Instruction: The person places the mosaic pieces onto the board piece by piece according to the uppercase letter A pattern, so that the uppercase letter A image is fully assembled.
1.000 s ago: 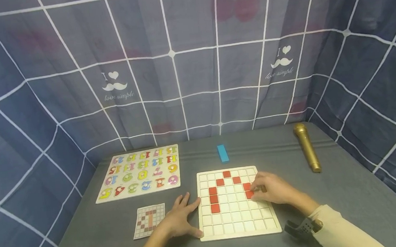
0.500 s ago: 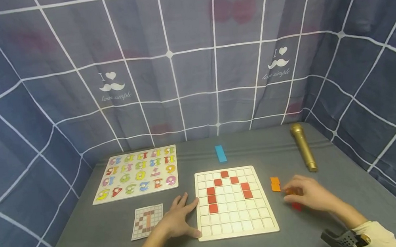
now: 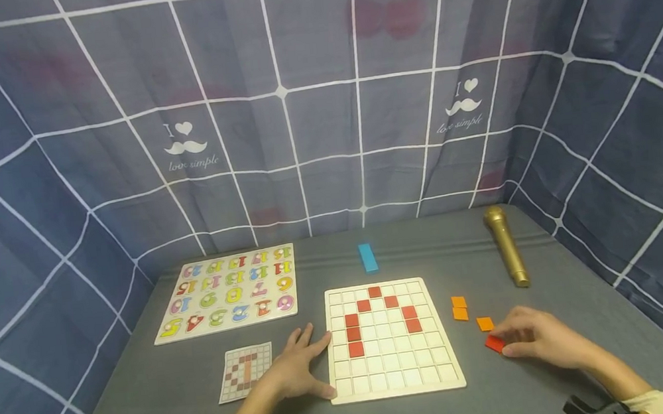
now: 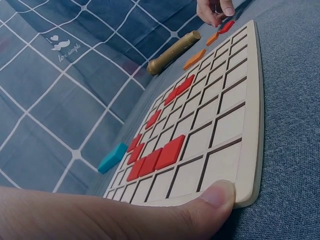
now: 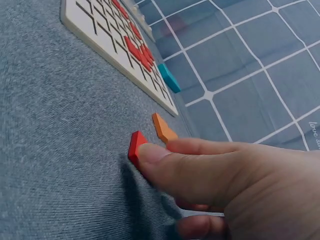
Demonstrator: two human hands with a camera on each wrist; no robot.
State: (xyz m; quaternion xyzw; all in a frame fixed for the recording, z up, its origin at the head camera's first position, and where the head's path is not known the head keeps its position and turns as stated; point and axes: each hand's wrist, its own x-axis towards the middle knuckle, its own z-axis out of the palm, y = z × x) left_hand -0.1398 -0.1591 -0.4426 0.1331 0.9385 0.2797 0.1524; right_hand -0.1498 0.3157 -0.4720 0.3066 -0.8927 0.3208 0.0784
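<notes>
My right hand [image 3: 547, 339] pinches a square red tile [image 3: 494, 344] to the right of the board. In the right wrist view the thumb lies over this red tile [image 5: 134, 146], which is tilted above its shadow on the cloth. Left of centre, my left hand [image 3: 299, 370] has its fingers spread, thumb and index fingertip at the left edge of the pale grid board [image 3: 393, 382]. Several red tiles [image 3: 353, 333] sit in the board's squares in an arch-like pattern. In the left wrist view the left thumb [image 4: 215, 200] rests at the board's corner.
Orange tiles [image 3: 459, 308] lie between the board and my right hand, one orange tile [image 3: 485, 324] nearest it. A printed pattern card [image 3: 245, 373] lies by the left forearm. Farther back are a number puzzle board [image 3: 228, 293], a blue block [image 3: 368, 258] and a gold microphone [image 3: 507, 247].
My right hand has left the board's right side, moved right to the loose tiles and taken hold of a red one. The left hand has stayed at the board's left edge.
</notes>
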